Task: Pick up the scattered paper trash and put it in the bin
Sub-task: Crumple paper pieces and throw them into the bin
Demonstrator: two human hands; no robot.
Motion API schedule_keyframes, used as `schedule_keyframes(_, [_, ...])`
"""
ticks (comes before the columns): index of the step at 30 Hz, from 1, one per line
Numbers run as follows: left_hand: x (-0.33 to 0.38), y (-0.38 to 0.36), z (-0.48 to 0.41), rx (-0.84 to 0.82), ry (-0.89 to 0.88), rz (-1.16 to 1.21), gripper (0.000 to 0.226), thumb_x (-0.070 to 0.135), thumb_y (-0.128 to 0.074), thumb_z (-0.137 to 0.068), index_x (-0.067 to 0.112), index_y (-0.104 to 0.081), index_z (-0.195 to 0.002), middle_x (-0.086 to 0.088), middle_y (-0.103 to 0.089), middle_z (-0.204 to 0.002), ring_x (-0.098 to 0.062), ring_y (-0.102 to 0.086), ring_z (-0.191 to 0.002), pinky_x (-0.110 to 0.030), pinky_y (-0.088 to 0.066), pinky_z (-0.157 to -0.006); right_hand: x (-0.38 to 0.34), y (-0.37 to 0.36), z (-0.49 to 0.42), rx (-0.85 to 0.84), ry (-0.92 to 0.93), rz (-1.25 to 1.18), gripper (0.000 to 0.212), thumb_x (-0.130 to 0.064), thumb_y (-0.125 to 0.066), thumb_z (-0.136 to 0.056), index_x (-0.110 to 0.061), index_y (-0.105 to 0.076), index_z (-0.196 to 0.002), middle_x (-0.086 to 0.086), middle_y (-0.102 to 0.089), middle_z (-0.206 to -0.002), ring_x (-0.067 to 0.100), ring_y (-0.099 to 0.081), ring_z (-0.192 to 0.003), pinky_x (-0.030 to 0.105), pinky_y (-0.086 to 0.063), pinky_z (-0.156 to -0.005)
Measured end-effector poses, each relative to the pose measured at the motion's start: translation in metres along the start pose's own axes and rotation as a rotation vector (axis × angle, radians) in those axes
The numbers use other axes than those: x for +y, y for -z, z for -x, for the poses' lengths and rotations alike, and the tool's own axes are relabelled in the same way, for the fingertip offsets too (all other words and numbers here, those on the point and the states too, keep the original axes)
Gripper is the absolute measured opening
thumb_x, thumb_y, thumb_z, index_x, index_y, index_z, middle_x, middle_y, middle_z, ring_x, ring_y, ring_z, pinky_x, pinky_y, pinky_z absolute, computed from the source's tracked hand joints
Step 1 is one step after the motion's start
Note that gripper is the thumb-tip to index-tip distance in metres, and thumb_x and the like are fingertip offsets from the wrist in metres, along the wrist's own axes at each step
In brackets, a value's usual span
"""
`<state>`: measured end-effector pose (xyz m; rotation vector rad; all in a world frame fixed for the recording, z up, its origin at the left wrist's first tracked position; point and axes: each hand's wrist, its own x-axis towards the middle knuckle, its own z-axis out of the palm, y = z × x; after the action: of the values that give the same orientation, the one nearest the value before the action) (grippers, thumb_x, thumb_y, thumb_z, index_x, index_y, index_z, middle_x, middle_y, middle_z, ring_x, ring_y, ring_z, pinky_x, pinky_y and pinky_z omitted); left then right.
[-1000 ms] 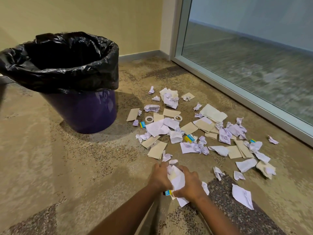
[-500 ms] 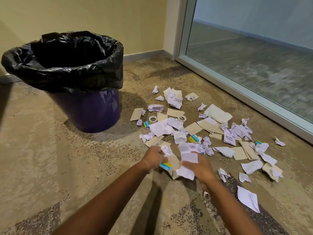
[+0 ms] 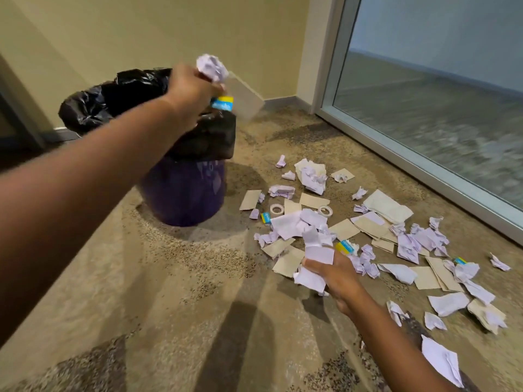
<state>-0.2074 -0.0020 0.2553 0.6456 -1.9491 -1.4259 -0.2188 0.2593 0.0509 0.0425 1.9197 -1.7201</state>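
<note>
While the left hand (image 3: 192, 91) is clutching light, crumpled paper (image 3: 212, 66) by the far-left bin (image 3: 184, 193), the right hand (image 3: 334, 274) is gripping soft scraps (image 3: 317, 253), likely best bunched together.

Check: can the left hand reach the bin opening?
Probably yes. The left hand, gripping crumpled paper, hovers about over the rim of the bin, and nothing covers its open, bag-lined mouth.

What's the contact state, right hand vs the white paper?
Touching. The head view shows the right hand gripping the white paper, fingers curled round it.
</note>
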Motion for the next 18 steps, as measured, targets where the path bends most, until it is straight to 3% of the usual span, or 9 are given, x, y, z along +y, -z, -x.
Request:
schedule_keyframes(3, [-0.001,0.024,-0.034,0.218,0.049,-0.027,0.013,0.004,-0.062,-0.087,0.011,-0.053,-0.081,0.002,-0.051,-0.077,-0.014,-0.056,-0.079,-0.008,-0.047,-0.042,-0.004,-0.004,0.002,-0.031,-0.009,0.009,0.024,0.004,-0.065,-0.079,-0.018,-0.056,-0.080,0.001,-0.059,-0.077,0.019,-0.057,-0.069,0.031,-0.048,-0.062])
schedule_keyframes(4, [-0.005,0.032,-0.039,0.271,0.087,-0.069,0.005,0.008,-0.059,-0.090,0.008,-0.057,-0.094,-0.002,-0.057,-0.088,-0.015,-0.054,-0.087,-0.007,-0.047,-0.044,-0.006,-0.005,0.002,-0.040,-0.008,0.012,0.024,0.004,-0.065,-0.079,-0.018,-0.056,-0.081,0.001,-0.059,-0.078,0.017,-0.056,-0.069,0.030,-0.048,-0.062])
schedule_keyframes(6, [-0.020,0.044,-0.045,0.270,0.204,-0.243,0.036,0.020,-0.050,-0.096,0.003,-0.051,-0.127,-0.013,-0.056,-0.127,-0.018,-0.053,-0.106,-0.015,-0.050,-0.075,-0.010,-0.008,0.003,-0.047,0.001,0.051,0.023,0.002,-0.066,-0.078,-0.010,-0.059,-0.097,0.006,-0.061,-0.084,0.020,-0.057,-0.072,0.030,-0.048,-0.062])
schedule_keyframes(8, [-0.034,0.051,-0.042,0.300,0.267,-0.440,0.051,0.030,-0.049,-0.095,0.002,-0.041,-0.137,-0.019,-0.040,-0.145,-0.030,-0.045,-0.128,-0.033,-0.039,-0.105,-0.017,-0.013,0.002,-0.044,0.009,0.105,0.034,0.001,-0.067,-0.078,-0.008,-0.056,-0.109,0.011,-0.060,-0.095,0.024,-0.057,-0.079,0.033,-0.050,-0.065])
schedule_keyframes(11, [-0.041,0.044,-0.020,0.315,0.219,-0.648,0.055,0.031,-0.047,-0.097,-0.001,-0.034,-0.140,-0.022,-0.027,-0.149,-0.038,-0.030,-0.137,-0.041,-0.025,-0.114,-0.039,-0.026,0.004,-0.061,0.045,0.149,0.037,0.002,-0.065,-0.079,-0.003,-0.055,-0.114,0.015,-0.059,-0.103,0.027,-0.057,-0.090,0.045,-0.051,-0.082])
schedule_keyframes(15, [-0.058,0.037,-0.007,0.299,-0.025,-0.869,0.048,0.027,-0.039,-0.100,-0.002,-0.035,-0.138,-0.027,-0.029,-0.147,-0.039,-0.016,-0.144,-0.046,-0.011,-0.119,-0.095,-0.058,0.008,-0.149,0.153,0.016,0.042,0.004,-0.061,-0.082,0.002,-0.050,-0.122,0.017,-0.060,-0.107,0.025,-0.060,-0.084,0.035,-0.055,-0.066])
schedule_keyframes(18, [-0.069,0.035,-0.003,0.316,-0.103,-0.920,0.046,0.026,-0.033,-0.101,-0.001,-0.037,-0.138,-0.026,-0.034,-0.145,-0.037,-0.013,-0.145,-0.046,-0.007,-0.119,-0.152,-0.095,0.008,-0.166,0.287,-0.059,0.043,0.002,-0.061,-0.082,0.002,-0.049,-0.123,0.020,-0.059,-0.121,0.032,-0.061,-0.101,0.042,-0.052,-0.087])
